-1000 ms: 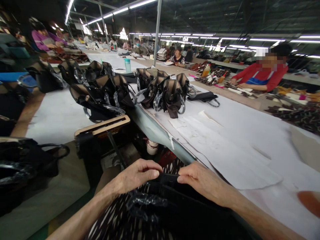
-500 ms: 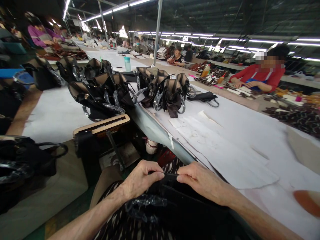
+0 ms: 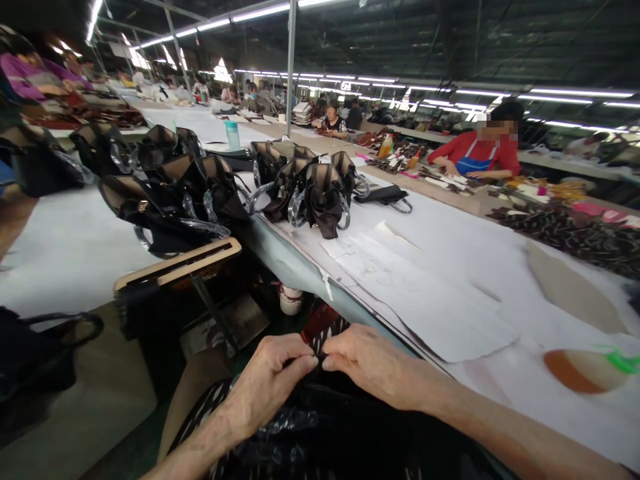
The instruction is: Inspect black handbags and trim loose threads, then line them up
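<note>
A black handbag (image 3: 350,427) lies across my lap, its plastic-wrapped handle (image 3: 290,421) showing on the near side. My left hand (image 3: 277,367) pinches the bag's upper edge between thumb and fingers. Close beside it, my right hand (image 3: 367,363) pinches the same edge, the two sets of fingertips almost meeting. Most of the bag is dark, and its details are hard to make out. Several more black handbags (image 3: 324,200) with tan linings stand on the white-covered table (image 3: 400,293) ahead.
A narrow wooden frame on a stand (image 3: 200,260) rises at my left. On the right lies a bottle of amber liquid (image 3: 575,370) with a green cap. A turquoise bottle (image 3: 233,135) stands farther back. A person in red (image 3: 480,157) works across the table beside dark scraps (image 3: 575,233).
My hands have come closer together along the bag's edge. The view has swung to the right, bringing the green-capped bottle more fully into sight.
</note>
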### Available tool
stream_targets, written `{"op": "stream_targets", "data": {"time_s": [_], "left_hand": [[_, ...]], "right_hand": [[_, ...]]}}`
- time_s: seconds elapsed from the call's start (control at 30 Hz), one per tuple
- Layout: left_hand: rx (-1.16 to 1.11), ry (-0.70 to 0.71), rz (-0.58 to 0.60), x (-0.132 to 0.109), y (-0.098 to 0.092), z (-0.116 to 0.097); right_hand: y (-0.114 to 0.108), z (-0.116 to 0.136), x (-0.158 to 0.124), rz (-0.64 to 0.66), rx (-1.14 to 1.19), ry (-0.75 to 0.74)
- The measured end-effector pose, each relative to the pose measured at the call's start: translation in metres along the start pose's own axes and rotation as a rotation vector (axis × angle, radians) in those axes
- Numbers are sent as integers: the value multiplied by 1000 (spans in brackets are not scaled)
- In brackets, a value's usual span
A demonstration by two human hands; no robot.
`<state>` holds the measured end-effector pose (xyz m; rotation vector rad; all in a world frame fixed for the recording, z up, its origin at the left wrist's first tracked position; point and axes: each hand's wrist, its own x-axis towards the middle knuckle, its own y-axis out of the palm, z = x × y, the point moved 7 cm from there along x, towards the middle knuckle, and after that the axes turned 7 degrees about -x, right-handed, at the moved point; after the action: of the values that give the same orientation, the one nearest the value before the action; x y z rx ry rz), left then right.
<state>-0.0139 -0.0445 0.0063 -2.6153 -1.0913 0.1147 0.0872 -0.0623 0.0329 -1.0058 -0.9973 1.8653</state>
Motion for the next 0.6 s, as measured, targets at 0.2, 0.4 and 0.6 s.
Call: {"op": "stream_targets", "data": {"time_s": [0.2, 0.4, 0.6], "left_hand": [[-40, -101, 25, -3, -7, 11], [-58, -144, 57, -2, -7, 9], [-52, -194, 119, -4, -8, 15]], "right_hand": [[-7, -31, -21, 17, 9, 15], [-5, -61, -44, -13, -9, 175], [-3, -58, -48, -73, 15, 165]]}}
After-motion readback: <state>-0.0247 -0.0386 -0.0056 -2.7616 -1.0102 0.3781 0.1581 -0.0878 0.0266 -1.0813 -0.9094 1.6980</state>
